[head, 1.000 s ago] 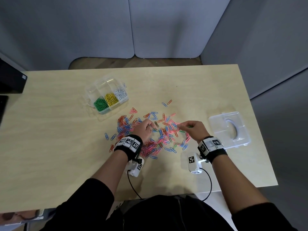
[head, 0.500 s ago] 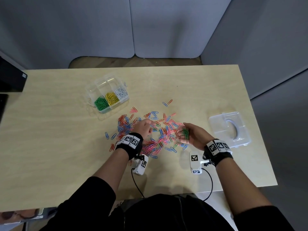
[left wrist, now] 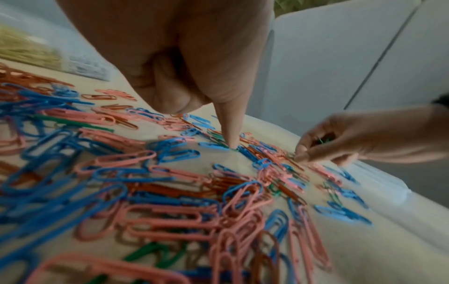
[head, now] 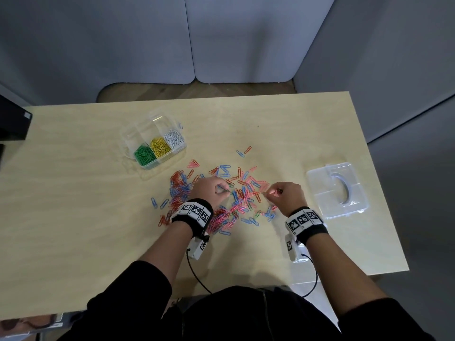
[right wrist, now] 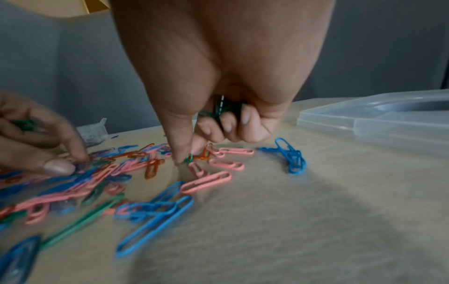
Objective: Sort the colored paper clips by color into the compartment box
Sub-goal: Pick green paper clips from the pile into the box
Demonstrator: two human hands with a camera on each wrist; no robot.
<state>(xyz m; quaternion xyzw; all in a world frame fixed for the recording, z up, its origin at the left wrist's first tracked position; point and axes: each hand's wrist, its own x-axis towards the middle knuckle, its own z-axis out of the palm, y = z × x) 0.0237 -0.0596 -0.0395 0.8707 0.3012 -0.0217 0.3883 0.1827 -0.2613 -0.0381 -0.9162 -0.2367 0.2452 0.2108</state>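
A loose pile of blue, pink, red and green paper clips (head: 236,200) lies mid-table. The clear compartment box (head: 138,134) at the back left holds green, yellow and white clips in its front row. My left hand (head: 221,190) is over the pile's left part with its fingers curled; green clips (right wrist: 24,124) show inside it, and its fingertip (left wrist: 230,142) presses on a green clip on the table. My right hand (head: 270,193) keeps a bunch of green clips (right wrist: 226,109) in its curled fingers, while thumb and forefinger pinch another green clip (right wrist: 188,158) at the pile's right edge.
The box's clear lid (head: 337,190) lies to the right of my right hand, near the table's right edge. A dark object (head: 12,124) sits at the far left edge. Stray clips (head: 243,151) lie behind the pile.
My right hand, turned palm-up with green clips showing half a second ago, has rolled back palm-down and reached into the pile's right edge. The left hand stays at the pile.
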